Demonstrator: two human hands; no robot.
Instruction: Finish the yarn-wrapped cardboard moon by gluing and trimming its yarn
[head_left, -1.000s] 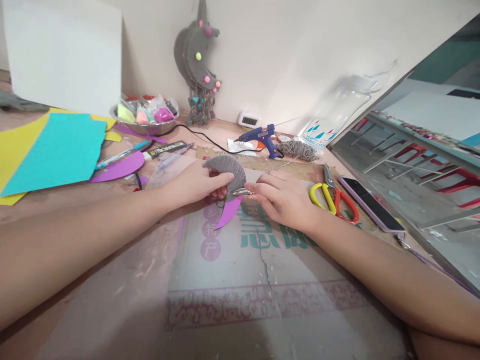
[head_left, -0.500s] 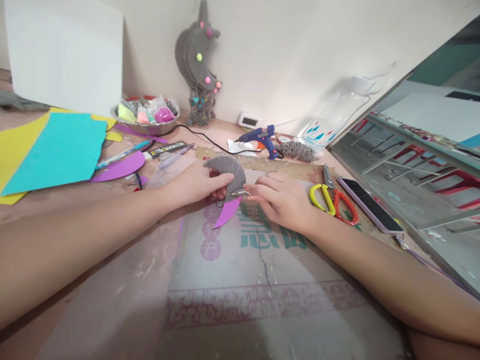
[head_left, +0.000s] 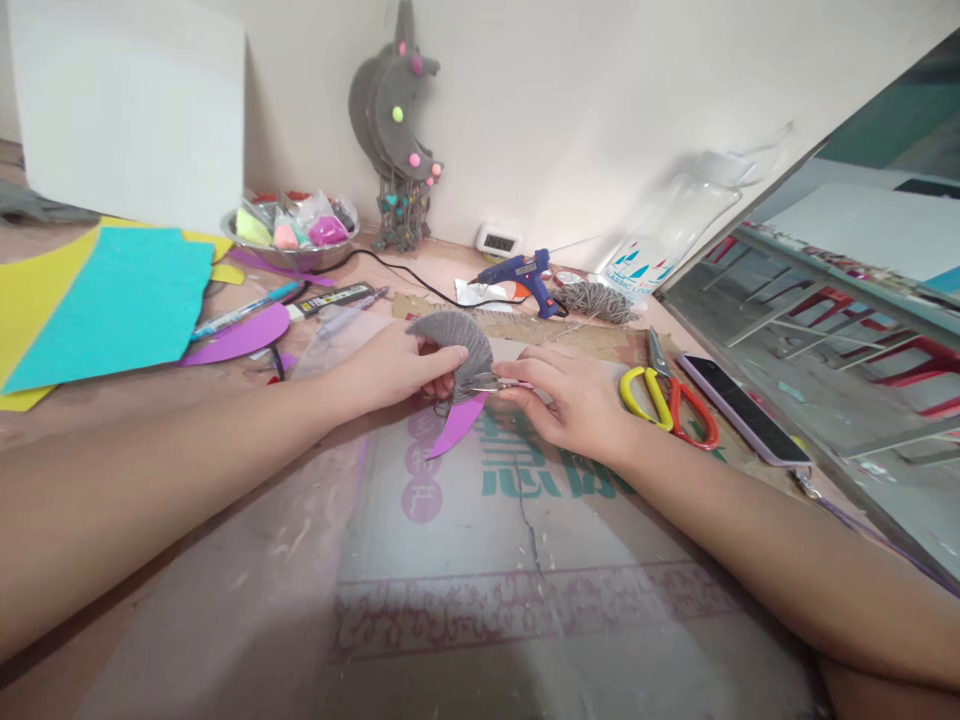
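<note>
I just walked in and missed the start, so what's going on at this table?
A person's left hand holds a flat crescent covered mostly in grey cord, its lower tip bare and purple. The right hand grips a slim metal tool, possibly tweezers, its end at the crescent near where grey meets purple. Beyond the hands are a blue glue gun and a bundle of grey cord. Scissors with yellow and orange-red handles lie beside the right hand.

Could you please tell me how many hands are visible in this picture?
2. The left hand holds the grey crescent; the right hand, to the crescent's right, holds a slim metal tool. Some fingers are partly hidden; no other hand shows.
</note>
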